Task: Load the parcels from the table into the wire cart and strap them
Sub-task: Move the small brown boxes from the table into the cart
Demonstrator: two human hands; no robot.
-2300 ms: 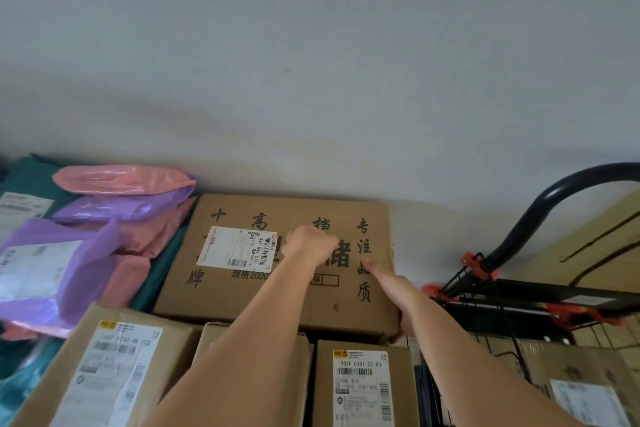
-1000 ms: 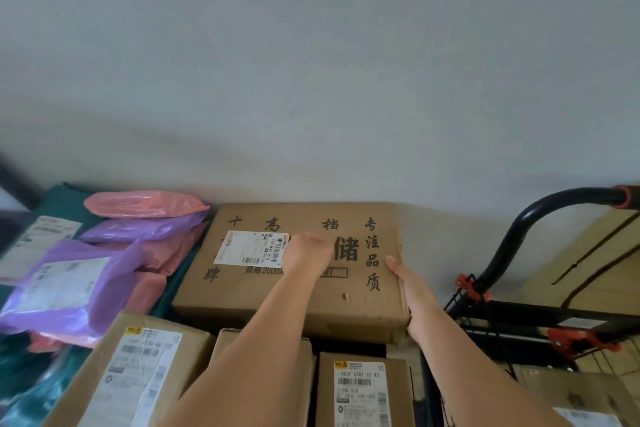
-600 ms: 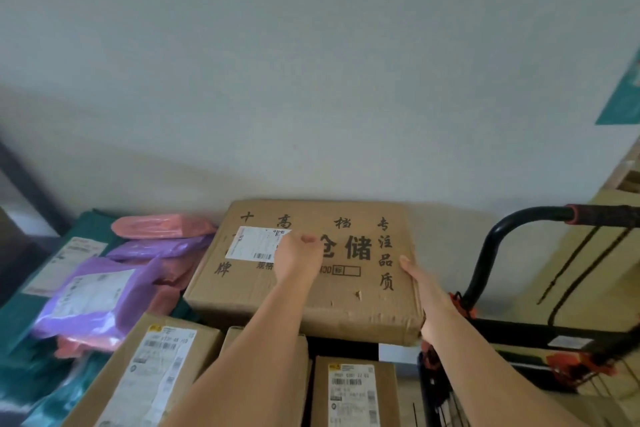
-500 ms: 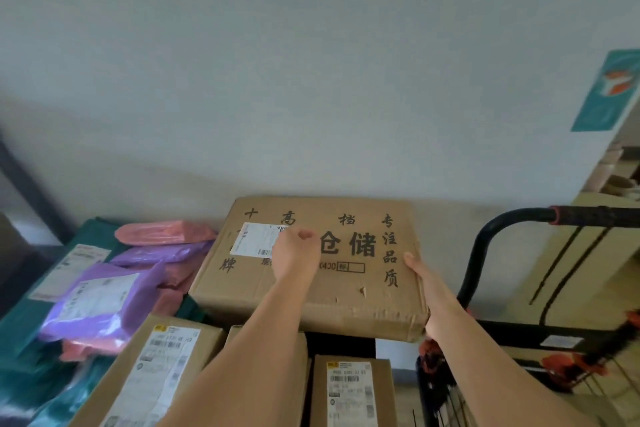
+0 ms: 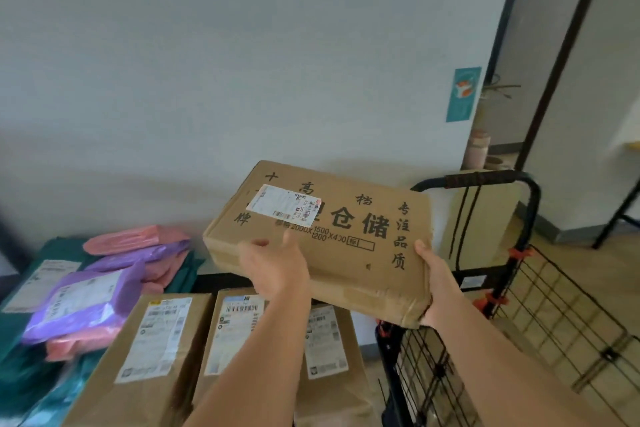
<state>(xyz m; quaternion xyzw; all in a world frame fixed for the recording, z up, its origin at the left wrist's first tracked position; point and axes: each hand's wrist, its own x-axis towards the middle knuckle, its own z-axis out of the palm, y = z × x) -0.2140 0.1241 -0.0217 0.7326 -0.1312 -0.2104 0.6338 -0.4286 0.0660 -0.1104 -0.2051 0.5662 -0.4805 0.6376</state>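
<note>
The parcel (image 5: pixel 322 243), a wide, flat box of brown corrugated cardboard printed with black characters and bearing a white label (image 5: pixel 284 206), is held tilted in the air above the smaller boxes (image 5: pixel 152 350) and just beside the wire cart (image 5: pixel 561 309). Its near edge is creased and taped. The near left edge is taken in the grip of the left hand (image 5: pixel 273 270), thumb on top. The grip of the right hand (image 5: pixel 438 284) is closed round the near right corner, thumb above and fingers beneath. Three smaller brown boxes with paper labels are seen side by side below. Glossy purple mailers (image 5: pixel 79 302) and pink mailers (image 5: pixel 131 239) are heaped at the left over dark green ones (image 5: pixel 62 246). The cart is made of thin black wire mesh, with a tubular black handle (image 5: pixel 485 180) and orange clips (image 5: pixel 516 252). Its near left corner is hidden behind the parcel.
</note>
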